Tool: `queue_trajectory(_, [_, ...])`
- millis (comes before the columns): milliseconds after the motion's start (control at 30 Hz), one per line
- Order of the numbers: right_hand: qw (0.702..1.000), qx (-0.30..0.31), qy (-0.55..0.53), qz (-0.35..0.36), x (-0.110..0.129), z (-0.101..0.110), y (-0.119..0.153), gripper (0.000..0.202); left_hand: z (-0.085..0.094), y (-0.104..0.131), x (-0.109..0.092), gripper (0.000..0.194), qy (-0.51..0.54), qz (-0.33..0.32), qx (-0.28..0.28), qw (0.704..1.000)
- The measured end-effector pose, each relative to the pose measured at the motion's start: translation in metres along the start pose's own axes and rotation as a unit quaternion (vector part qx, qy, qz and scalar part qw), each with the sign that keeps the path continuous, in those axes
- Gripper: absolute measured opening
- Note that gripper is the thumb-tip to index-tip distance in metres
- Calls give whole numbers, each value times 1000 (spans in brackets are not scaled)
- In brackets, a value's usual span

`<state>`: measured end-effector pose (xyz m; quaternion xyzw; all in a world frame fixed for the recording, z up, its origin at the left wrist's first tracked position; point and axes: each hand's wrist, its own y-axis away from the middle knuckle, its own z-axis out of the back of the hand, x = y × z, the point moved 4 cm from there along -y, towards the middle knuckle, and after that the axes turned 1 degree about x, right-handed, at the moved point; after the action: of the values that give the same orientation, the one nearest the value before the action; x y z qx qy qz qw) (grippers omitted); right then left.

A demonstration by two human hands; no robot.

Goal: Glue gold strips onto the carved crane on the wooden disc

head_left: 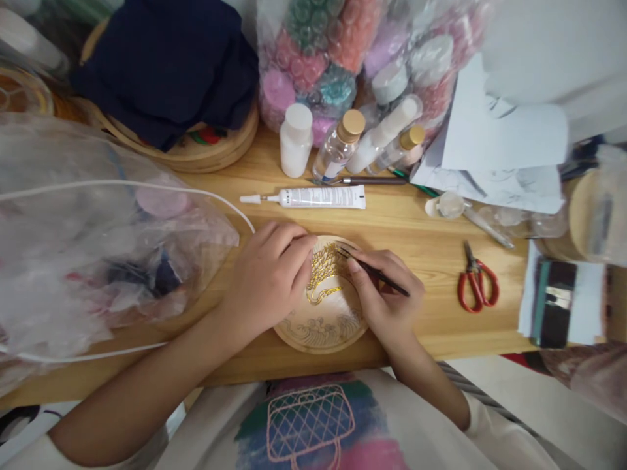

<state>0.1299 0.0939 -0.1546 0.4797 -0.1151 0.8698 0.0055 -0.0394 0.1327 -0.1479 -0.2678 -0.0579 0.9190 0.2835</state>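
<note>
A pale round wooden disc (337, 329) lies on the table in front of me. Gold wire (327, 271) forms a scaly, curling shape on its upper half, and wave-like lines are drawn along its lower edge. My left hand (274, 271) is closed over the disc's left side with bent fingers, steadying it; the fingertips are partly hidden. Between the thumb and fingers of my right hand (392, 294) is a pair of dark, slim tweezers (385, 281). The tweezer tips touch or hover just at the upper right of the gold wire; I cannot tell which.
Behind the disc lies a white glue tube (321, 197), with several small bottles (296, 140) beyond it. Red-handled scissors (477, 281) rest to the right. A plastic bag (122, 261) and white cable (196, 189) occupy the left, below a dark cloth (166, 65). Papers (504, 130) lie at back right.
</note>
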Motion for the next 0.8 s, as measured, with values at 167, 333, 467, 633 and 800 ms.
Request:
queue_trajectory(167, [1000, -2, -7, 4, 0, -1, 0, 19, -1, 0, 0, 19, -2, 1, 10, 1000])
queue_trajectory(333, [1000, 0, -9, -1, 0, 0, 0, 18, 1, 0, 0, 20, 6, 1, 6, 1000])
queue_trajectory(467, [1000, 0, -18, 3, 0, 1, 1, 20, 1, 0, 0, 20, 6, -4, 3, 1000])
queue_trajectory(633, [1000, -12, -10, 3, 0, 2, 2, 18, 1, 0, 0, 19, 2, 0, 4, 1000])
queue_trajectory(800, [1000, -15, -1, 3, 0, 2, 1, 16, 1, 0, 1, 18, -1, -1, 3, 1000])
